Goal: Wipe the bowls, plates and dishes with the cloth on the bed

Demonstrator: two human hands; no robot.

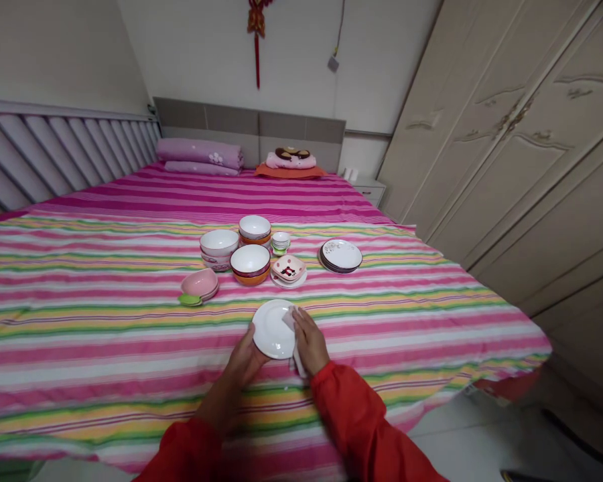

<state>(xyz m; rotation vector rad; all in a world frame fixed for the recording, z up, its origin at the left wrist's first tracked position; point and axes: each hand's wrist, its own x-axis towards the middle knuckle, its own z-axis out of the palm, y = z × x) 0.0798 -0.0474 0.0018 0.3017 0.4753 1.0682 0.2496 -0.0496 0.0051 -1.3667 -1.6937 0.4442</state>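
A white plate (272,331) is held above the striped sheet, tilted slightly toward me. My left hand (244,355) grips its left lower rim, the thumb on the edge and the fingers underneath. On the right side of the plate my right hand (309,340) presses a pale cloth (300,361) against the surface, and part of the cloth hangs below the palm. Just beyond the plate stand stacked white bowls (250,260), a pink heart-like dish (199,284) with a green one, and a square patterned dish (289,268) on a white saucer.
Right of the bowls lies a stack of dark-rimmed plates (342,254). Small cups (281,241) are stacked behind the square dish. Folded purple bedding (201,152) and a pink pile (291,159) rest by the headboard (301,134). A wardrobe (512,147) lines the right side.
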